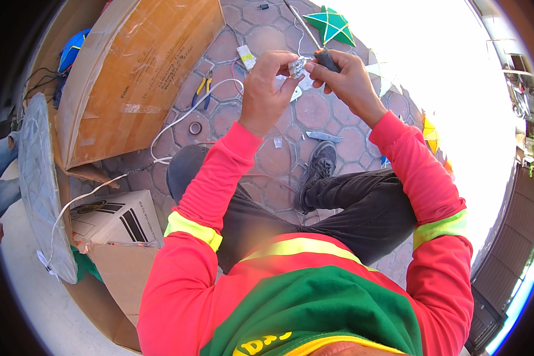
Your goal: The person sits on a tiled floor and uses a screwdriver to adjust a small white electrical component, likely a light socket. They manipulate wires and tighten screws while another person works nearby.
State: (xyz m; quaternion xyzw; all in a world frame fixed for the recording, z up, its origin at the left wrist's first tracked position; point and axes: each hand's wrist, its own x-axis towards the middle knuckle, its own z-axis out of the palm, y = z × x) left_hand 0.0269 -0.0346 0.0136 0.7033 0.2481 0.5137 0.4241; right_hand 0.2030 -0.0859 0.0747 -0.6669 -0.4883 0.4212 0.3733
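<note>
Between the thumb and fingers of my left hand (pixel 266 89) is a small whitish electrical fitting (pixel 297 67), with metal bits showing on it. My right hand (pixel 353 83) grips the dark handle of a screwdriver (pixel 326 59), whose long shaft points up and away from the fitting. My right thumb and fingertip reach up to the fitting's edge, and I cannot tell whether they touch it. Both hands are raised above the paving, close together. On the ground beyond them lies a small white and yellow packet (pixel 247 57).
Pliers (pixel 203 90), a tape roll (pixel 195 127) and a utility knife (pixel 324 136) lie on the paving. A white cable (pixel 167 129) runs along the left, beside a large cardboard box (pixel 139 77). Star lanterns, green (pixel 333 27), white (pixel 386 72) and yellow (pixel 431 135), lie at the right.
</note>
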